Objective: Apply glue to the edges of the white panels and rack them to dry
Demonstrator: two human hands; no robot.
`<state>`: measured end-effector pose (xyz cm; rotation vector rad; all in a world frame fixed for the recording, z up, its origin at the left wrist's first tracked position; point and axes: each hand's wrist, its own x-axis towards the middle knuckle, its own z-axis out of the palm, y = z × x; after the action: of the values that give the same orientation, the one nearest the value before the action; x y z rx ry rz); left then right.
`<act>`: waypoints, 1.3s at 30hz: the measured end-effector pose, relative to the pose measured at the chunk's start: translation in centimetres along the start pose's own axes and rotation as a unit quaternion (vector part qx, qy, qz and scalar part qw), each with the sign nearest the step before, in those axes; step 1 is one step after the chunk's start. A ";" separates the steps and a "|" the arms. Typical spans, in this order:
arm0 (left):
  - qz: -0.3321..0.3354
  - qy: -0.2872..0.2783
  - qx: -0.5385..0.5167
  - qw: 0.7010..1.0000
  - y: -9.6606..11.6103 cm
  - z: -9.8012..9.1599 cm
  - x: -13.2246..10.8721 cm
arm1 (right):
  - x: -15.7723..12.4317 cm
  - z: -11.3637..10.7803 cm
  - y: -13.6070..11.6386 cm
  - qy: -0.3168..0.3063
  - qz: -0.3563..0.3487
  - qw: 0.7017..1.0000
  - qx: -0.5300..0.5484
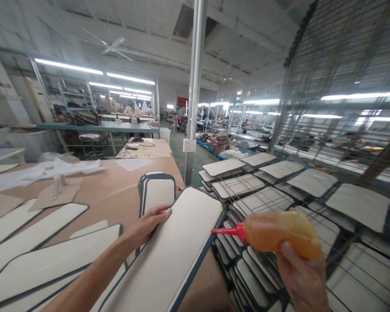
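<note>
My left hand point(152, 223) is closed on the left edge of a long white panel point(178, 242) with a dark border and rounded corners. The panel is tilted up over the table. In my right hand point(300, 273) is a squeeze bottle point(279, 232) of amber liquid, probably glue, lying sideways. Its red nozzle point(229, 232) points left, and the tip meets the dark border on the panel's right side. Behind the panel stand similar smaller panels point(157, 190). More dark-edged white panels point(58, 255) lie overlapping at the left.
A wire drying rack point(247, 186) on the right carries several rows of white panels. A metal post point(193, 86) with a socket box point(189, 145) rises beyond the brown table point(117, 182). White sheets point(48, 171) lie at the back left. A person point(131, 110) sits farther off.
</note>
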<state>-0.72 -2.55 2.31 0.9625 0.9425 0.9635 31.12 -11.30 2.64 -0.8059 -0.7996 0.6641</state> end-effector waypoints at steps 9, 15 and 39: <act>0.000 0.002 0.010 1.000 0.9 0.2 0.0 | 0.8 0.5 0.9 -0.071 0.023 0.997 0.008; -0.002 0.033 -0.016 0.999 1.5 -0.5 0.7 | 0.4 1.6 0.7 -0.100 0.032 0.995 0.000; -0.024 0.073 -0.025 0.997 4.8 -2.9 3.2 | -1.8 3.1 -1.2 -0.164 0.129 0.978 0.019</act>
<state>-3.56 2.32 5.33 0.8318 1.0548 1.0224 27.87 -12.14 4.33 -0.7817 -0.9854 1.0595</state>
